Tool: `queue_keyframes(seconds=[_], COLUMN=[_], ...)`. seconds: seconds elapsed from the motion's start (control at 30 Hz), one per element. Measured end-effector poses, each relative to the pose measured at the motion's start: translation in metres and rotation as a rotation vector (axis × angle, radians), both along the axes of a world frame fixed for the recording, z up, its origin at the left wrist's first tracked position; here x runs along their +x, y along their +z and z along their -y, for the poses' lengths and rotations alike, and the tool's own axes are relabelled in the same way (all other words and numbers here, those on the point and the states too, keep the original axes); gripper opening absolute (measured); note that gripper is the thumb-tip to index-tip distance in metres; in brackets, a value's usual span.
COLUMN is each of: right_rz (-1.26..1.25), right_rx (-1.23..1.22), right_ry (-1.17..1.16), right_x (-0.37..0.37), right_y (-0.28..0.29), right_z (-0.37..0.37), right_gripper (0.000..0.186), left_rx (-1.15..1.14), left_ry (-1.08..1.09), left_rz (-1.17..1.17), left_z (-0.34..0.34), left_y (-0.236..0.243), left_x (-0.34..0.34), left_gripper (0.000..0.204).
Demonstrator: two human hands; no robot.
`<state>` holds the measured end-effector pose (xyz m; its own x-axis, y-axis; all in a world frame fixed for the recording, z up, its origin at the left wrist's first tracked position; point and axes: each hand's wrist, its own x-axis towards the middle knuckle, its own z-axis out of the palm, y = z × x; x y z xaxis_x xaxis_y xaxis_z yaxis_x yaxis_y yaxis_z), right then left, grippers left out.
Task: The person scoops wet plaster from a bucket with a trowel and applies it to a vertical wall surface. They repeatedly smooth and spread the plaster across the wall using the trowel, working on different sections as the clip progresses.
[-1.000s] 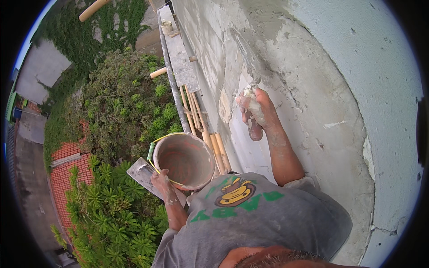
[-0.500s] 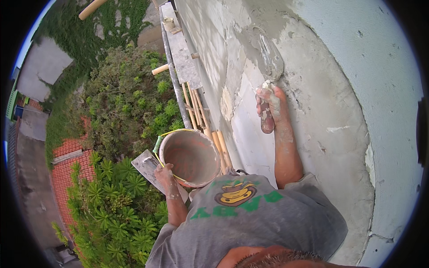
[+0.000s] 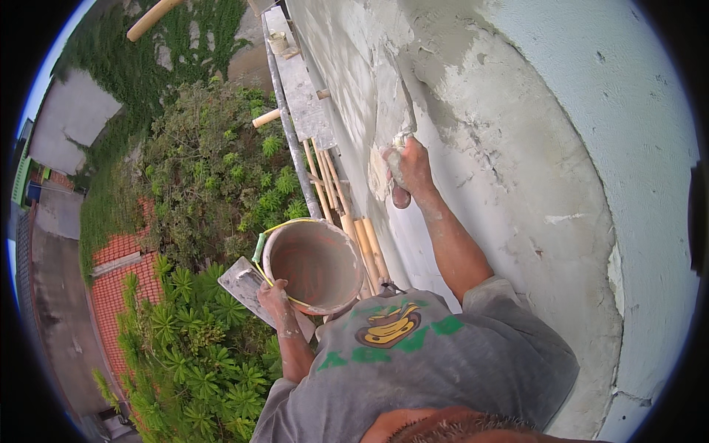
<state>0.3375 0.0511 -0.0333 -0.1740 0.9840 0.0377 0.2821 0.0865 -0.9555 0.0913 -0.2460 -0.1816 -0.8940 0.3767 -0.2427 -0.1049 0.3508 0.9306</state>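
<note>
My right hand (image 3: 412,167) is closed round the brown handle of a pointed trowel (image 3: 399,198). Its blade lies against wet grey plaster on the wall (image 3: 532,170), near the wall's left side. Mortar clings where handle meets blade and on my fingers. Down at the left, my left hand (image 3: 275,300) grips a bucket (image 3: 338,255) by its rim, next to the thin yellow handle. The bucket is tilted, and mortar stains its inside. A flat mortar-smeared plastering trowel (image 3: 241,280) sticks out behind the left hand; whether the fingers hold it too, I cannot tell.
A narrow scaffold plank (image 3: 305,100) runs along the wall with a small pot (image 3: 278,41) on it. Beside it are a metal pole (image 3: 289,133) and several bamboo poles (image 3: 366,247). Trees (image 3: 214,162) and a red tiled roof (image 3: 124,295) lie far below.
My right hand and the trowel have moved left across the wall, and the blade has turned edge-on to view. The left hand and bucket have barely moved.
</note>
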Motion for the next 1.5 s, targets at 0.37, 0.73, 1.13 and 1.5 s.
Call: queue_keyframes(seconds=[0.37, 0.73, 1.13, 1.5], right_rz=[-0.123, -0.239, -0.192, -0.304], right_rx=[0.102, -0.087, -0.176, -0.143], right_ry=[-0.09, 0.095, 0.229, 0.081], right_x=[0.034, 0.028, -0.047, -0.016], right_y=[0.103, 0.108, 0.004, 0.005], right_z=[0.042, 0.087, -0.103, -0.085], right_gripper=[0.022, 0.024, 0.02, 0.023], left_rx=[0.002, 0.003, 0.108, -0.076], left_ry=[-0.027, -0.049, 0.136, 0.057], left_rz=[-0.005, -0.029, 0.043, 0.019], left_z=[-0.006, -0.011, 0.001, -0.018], left_y=[0.019, 0.011, -0.045, -0.016], left_x=[0.004, 0.003, -0.002, -0.004], left_gripper=[0.016, 0.01, 0.013, 0.019])
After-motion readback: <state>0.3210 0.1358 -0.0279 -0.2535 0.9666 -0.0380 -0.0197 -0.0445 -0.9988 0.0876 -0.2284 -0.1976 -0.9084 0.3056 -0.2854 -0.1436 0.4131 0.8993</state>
